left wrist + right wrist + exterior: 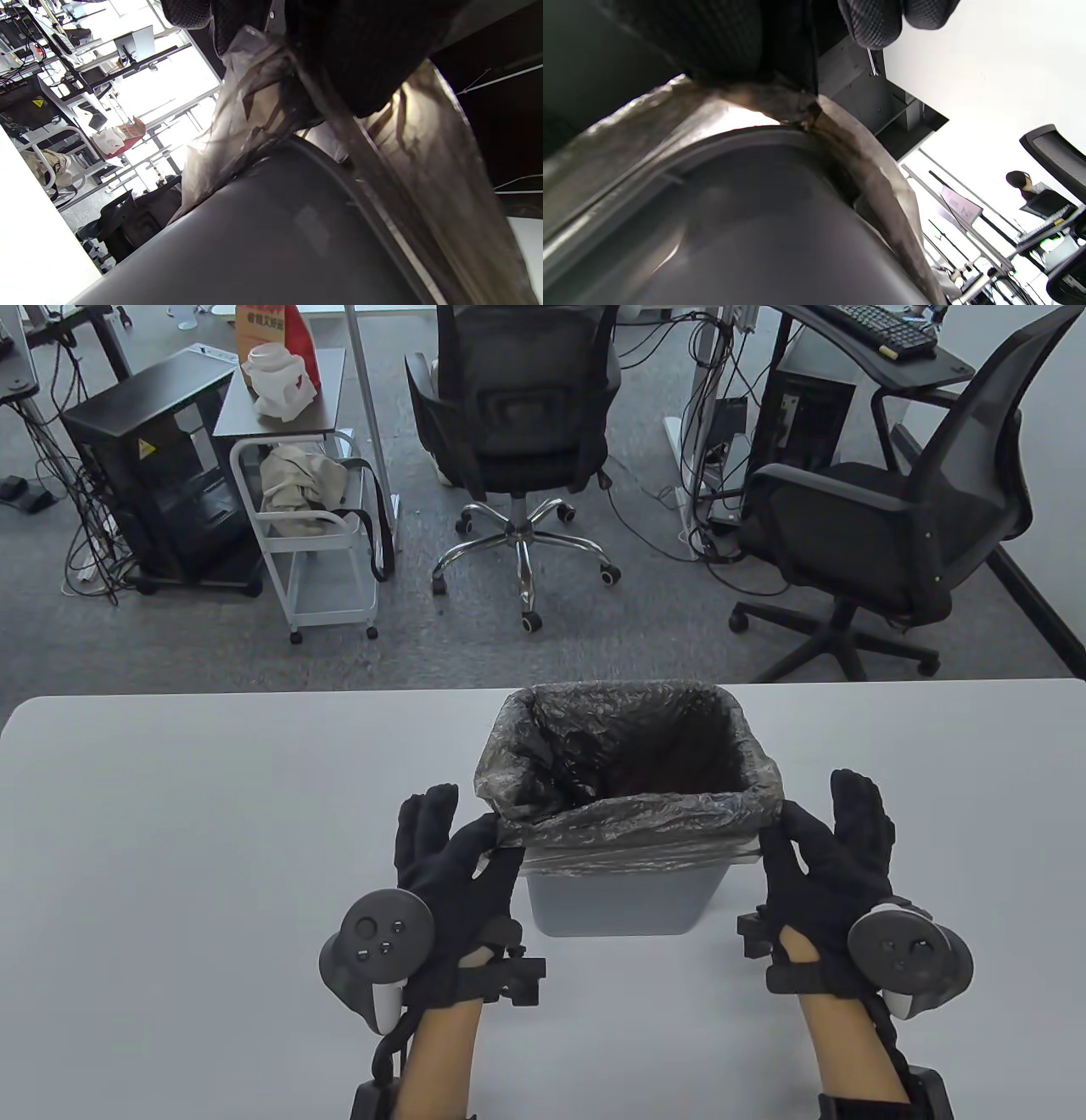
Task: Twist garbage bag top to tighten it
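A grey bin (624, 899) stands on the white table (170, 857), lined with a dark translucent garbage bag (628, 814) whose top is folded out over the rim. My left hand (468, 823) is at the bin's near left corner, thumb on the bag's edge, the other fingers stretched out. My right hand (810, 814) is at the near right corner in the same way. In the left wrist view the bag film (250, 97) bunches up between my thumb and finger above the bin wall (275, 237). In the right wrist view the bag edge (874, 169) runs up under my glove over the bin (755, 224).
The table's far edge (339, 694) lies just behind the bin. Beyond it on the floor are two black office chairs (517, 432) (899, 526), a white trolley (314, 551) and a computer case (153, 492).
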A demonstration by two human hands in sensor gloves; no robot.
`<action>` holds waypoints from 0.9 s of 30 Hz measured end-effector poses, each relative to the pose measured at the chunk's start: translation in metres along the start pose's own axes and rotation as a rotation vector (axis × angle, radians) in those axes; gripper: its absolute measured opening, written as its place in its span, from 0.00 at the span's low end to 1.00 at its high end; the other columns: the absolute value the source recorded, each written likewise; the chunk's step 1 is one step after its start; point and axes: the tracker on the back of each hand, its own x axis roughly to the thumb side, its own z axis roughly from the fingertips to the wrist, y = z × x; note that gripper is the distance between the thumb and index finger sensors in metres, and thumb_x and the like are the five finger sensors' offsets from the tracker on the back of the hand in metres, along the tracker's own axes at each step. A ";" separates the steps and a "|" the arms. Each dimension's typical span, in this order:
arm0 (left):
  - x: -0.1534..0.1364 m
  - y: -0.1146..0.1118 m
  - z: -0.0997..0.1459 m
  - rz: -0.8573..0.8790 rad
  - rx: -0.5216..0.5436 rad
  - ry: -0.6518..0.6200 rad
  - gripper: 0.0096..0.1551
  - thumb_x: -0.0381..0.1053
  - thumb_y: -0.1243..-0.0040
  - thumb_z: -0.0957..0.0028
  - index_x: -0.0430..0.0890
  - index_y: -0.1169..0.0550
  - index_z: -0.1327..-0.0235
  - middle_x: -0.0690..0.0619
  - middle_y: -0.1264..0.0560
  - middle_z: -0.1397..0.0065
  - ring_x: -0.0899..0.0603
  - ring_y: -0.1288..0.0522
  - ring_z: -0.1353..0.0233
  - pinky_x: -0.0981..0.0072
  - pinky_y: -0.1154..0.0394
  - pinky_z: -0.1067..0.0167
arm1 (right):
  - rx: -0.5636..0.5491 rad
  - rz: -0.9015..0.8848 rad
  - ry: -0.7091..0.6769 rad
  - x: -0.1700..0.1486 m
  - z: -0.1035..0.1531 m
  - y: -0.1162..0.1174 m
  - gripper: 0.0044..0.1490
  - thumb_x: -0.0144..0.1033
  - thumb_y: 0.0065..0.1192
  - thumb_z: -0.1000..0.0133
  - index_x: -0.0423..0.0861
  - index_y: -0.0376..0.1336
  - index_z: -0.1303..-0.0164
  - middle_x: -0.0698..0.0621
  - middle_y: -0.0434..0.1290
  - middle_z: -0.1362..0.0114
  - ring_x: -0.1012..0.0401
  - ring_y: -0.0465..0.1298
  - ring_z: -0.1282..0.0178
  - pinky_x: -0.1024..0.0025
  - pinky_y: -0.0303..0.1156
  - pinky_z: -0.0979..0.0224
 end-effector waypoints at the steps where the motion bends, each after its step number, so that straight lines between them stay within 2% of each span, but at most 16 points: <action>1: 0.001 0.001 -0.005 -0.007 -0.008 0.003 0.21 0.62 0.28 0.55 0.60 0.13 0.49 0.53 0.39 0.18 0.38 0.49 0.17 0.24 0.47 0.32 | 0.039 0.011 0.018 0.001 -0.006 0.001 0.25 0.48 0.70 0.56 0.50 0.77 0.52 0.36 0.54 0.23 0.33 0.50 0.25 0.23 0.44 0.34; 3: 0.001 0.002 -0.019 -0.046 -0.057 0.023 0.21 0.62 0.28 0.55 0.62 0.13 0.49 0.54 0.40 0.17 0.38 0.50 0.16 0.24 0.47 0.31 | 0.177 0.071 0.086 0.001 -0.022 0.008 0.25 0.48 0.70 0.55 0.51 0.76 0.51 0.37 0.50 0.21 0.33 0.45 0.24 0.23 0.41 0.33; 4: -0.001 0.001 -0.024 -0.056 -0.073 0.033 0.21 0.62 0.28 0.55 0.61 0.13 0.49 0.53 0.40 0.17 0.38 0.51 0.16 0.24 0.48 0.31 | 0.213 0.080 0.090 0.001 -0.027 0.010 0.25 0.49 0.70 0.55 0.52 0.76 0.50 0.37 0.49 0.21 0.33 0.44 0.24 0.23 0.41 0.33; 7: -0.006 -0.005 -0.036 -0.084 -0.103 0.054 0.21 0.61 0.28 0.55 0.61 0.13 0.48 0.53 0.41 0.17 0.38 0.51 0.16 0.24 0.48 0.31 | 0.251 0.118 0.071 0.004 -0.046 0.016 0.25 0.47 0.71 0.56 0.51 0.77 0.51 0.37 0.49 0.21 0.33 0.43 0.24 0.23 0.40 0.33; 10: -0.007 -0.010 -0.044 -0.100 -0.099 0.050 0.21 0.61 0.29 0.54 0.61 0.13 0.47 0.54 0.41 0.17 0.38 0.50 0.16 0.25 0.47 0.31 | 0.266 0.196 0.028 0.006 -0.055 0.020 0.25 0.47 0.71 0.56 0.50 0.76 0.51 0.37 0.49 0.21 0.33 0.43 0.24 0.23 0.40 0.32; 13: -0.010 -0.015 -0.047 -0.099 -0.110 0.057 0.26 0.63 0.32 0.53 0.62 0.18 0.40 0.55 0.45 0.16 0.38 0.51 0.16 0.26 0.47 0.31 | 0.250 0.255 0.027 -0.001 -0.053 0.023 0.26 0.48 0.69 0.55 0.52 0.75 0.50 0.37 0.49 0.21 0.34 0.44 0.24 0.24 0.41 0.32; 15: -0.016 -0.017 -0.048 -0.037 -0.120 0.079 0.31 0.64 0.32 0.53 0.62 0.22 0.34 0.54 0.48 0.16 0.38 0.53 0.16 0.25 0.48 0.31 | 0.212 0.197 0.066 -0.008 -0.051 0.023 0.26 0.48 0.69 0.55 0.49 0.75 0.50 0.36 0.49 0.21 0.33 0.45 0.24 0.24 0.42 0.32; 18: -0.026 -0.018 -0.048 -0.043 -0.126 0.106 0.38 0.67 0.33 0.54 0.61 0.28 0.28 0.53 0.50 0.15 0.38 0.54 0.17 0.25 0.48 0.31 | 0.215 0.174 0.117 -0.017 -0.049 0.022 0.31 0.51 0.65 0.53 0.48 0.72 0.43 0.35 0.48 0.22 0.33 0.45 0.25 0.24 0.43 0.33; 23: -0.049 -0.023 -0.047 -0.014 -0.188 0.172 0.41 0.68 0.34 0.53 0.59 0.31 0.25 0.52 0.52 0.15 0.37 0.56 0.17 0.24 0.50 0.31 | 0.230 0.106 0.223 -0.045 -0.044 0.020 0.37 0.56 0.62 0.52 0.45 0.70 0.39 0.34 0.48 0.22 0.32 0.46 0.25 0.24 0.43 0.34; 27: -0.062 -0.017 -0.050 -0.046 -0.190 0.193 0.42 0.68 0.34 0.54 0.59 0.31 0.25 0.52 0.52 0.15 0.37 0.56 0.17 0.24 0.50 0.31 | 0.269 0.074 0.276 -0.071 -0.037 0.018 0.38 0.57 0.62 0.52 0.44 0.71 0.40 0.33 0.52 0.23 0.31 0.48 0.26 0.23 0.43 0.34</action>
